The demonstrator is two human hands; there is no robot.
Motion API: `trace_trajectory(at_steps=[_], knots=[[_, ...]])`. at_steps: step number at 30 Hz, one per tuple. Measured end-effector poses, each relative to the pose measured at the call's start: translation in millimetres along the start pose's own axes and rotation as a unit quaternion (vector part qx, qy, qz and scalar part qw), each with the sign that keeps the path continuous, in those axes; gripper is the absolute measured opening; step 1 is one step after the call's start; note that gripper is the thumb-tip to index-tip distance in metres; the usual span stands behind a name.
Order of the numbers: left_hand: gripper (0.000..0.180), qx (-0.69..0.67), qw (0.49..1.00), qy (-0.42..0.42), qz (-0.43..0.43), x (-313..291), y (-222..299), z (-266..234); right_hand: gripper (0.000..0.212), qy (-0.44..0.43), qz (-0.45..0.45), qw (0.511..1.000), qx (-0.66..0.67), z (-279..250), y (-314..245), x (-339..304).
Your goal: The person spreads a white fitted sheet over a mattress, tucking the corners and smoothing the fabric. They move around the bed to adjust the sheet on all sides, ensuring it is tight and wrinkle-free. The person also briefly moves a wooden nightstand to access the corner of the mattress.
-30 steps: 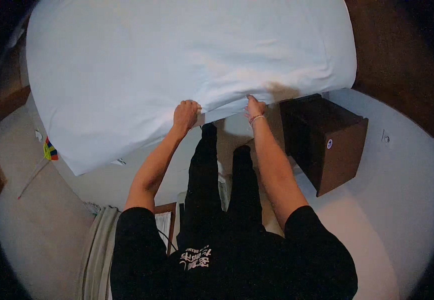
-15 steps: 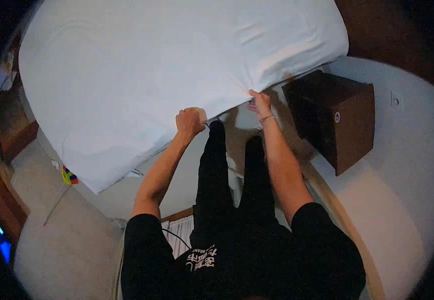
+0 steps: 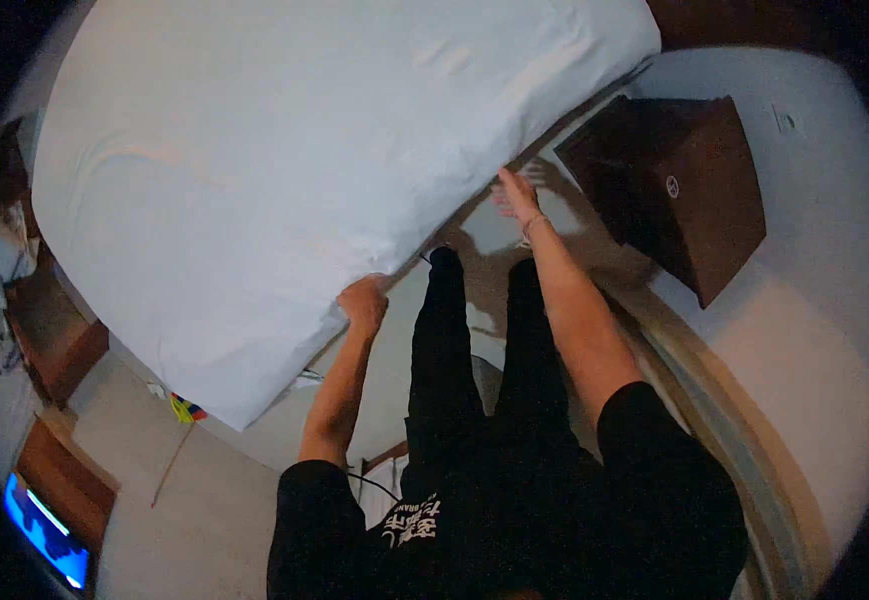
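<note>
A white fitted sheet [image 3: 294, 160] covers the mattress, smooth on top and puckered along the near edge. My left hand [image 3: 362, 303] is closed on that edge, with creases gathered around its knuckles. At the same edge, farther right, my right hand [image 3: 517, 198] has its fingers spread and slightly blurred. Its thumb side is close to the sheet; whether it touches cannot be made out. A thin band circles the right wrist. The underside of the mattress is hidden.
A dark brown bedside cabinet [image 3: 679, 190] stands right of the bed, by a wall with a socket [image 3: 784, 118]. A curtain [image 3: 744, 450] hangs at lower right. Left are a lit screen [image 3: 46, 530], a brown wooden piece [image 3: 59, 335] and a colourful thin-handled object [image 3: 186, 410].
My right hand has let go of the sheet and its fingers have spread. My left hand still grips the edge. The view has turned, bringing more of the screen into sight.
</note>
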State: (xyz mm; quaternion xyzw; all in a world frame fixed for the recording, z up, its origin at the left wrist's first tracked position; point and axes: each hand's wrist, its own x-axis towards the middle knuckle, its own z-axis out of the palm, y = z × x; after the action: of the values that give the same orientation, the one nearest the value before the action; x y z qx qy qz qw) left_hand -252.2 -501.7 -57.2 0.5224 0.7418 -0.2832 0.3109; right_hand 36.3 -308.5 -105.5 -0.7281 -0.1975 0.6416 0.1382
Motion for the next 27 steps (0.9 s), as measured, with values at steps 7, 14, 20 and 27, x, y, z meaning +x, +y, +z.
trace_trajectory(at_steps=[7,14,20,27], knots=[[0.029,-0.118,0.980,0.023,0.161,28.6,-44.0,29.2,0.039,-0.013,-0.050,0.988,-0.145,21.3,-33.5,12.6],[0.032,0.066,0.995,-0.042,0.065,-2.2,-60.9,-10.4,0.032,0.058,-0.028,0.988,-0.137,-6.7,10.3,18.8],[0.018,0.026,0.995,0.055,0.075,23.7,-99.4,64.8,0.026,-0.006,0.064,0.984,-0.164,-22.5,37.2,-16.8],[0.026,-0.053,0.990,-0.015,0.130,-0.1,-107.2,49.2,0.024,-0.028,0.072,0.986,-0.151,-23.2,82.6,-47.5]])
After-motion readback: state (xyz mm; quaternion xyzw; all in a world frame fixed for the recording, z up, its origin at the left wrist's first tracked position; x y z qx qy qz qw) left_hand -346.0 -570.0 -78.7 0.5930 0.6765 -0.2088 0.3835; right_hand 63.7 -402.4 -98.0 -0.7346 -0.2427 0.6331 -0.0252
